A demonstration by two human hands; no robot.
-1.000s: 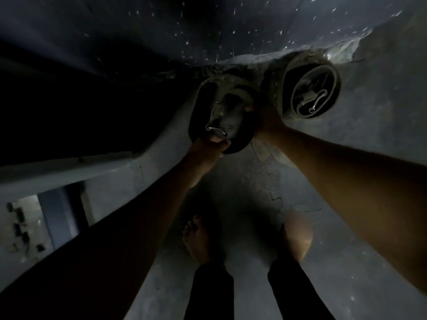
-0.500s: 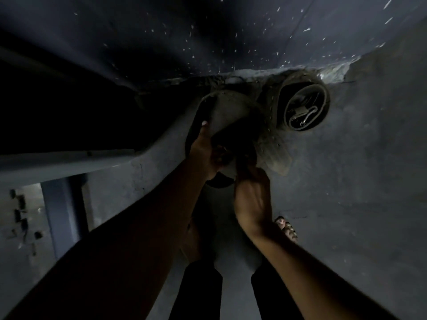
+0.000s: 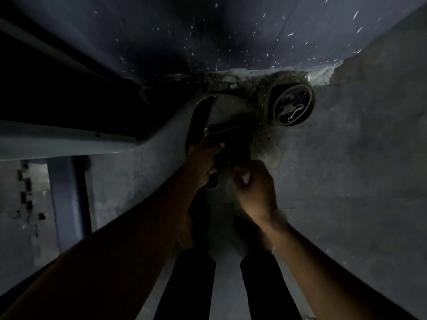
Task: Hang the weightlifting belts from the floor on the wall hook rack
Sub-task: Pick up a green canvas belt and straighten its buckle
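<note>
The scene is very dark. A coiled dark weightlifting belt (image 3: 219,125) is held just above the grey floor in front of me. My left hand (image 3: 203,158) grips its near edge beside the metal buckle. My right hand (image 3: 256,190) is closed on the belt's lower right part, blurred. A second belt (image 3: 288,107), rolled into a ring with a metal clasp inside, lies on the floor against the wall base to the right. No hook rack is visible.
A dark speckled wall (image 3: 208,38) rises beyond the belts, with a crumbled floor joint (image 3: 231,77). A pale beam or bench edge (image 3: 64,142) crosses the left side above a blue post (image 3: 69,199). My dark-trousered legs (image 3: 187,285) stand below.
My right hand left the belt's far side and came down to its near lower edge. The belt has been lifted and turned, and my view has shifted back a little.
</note>
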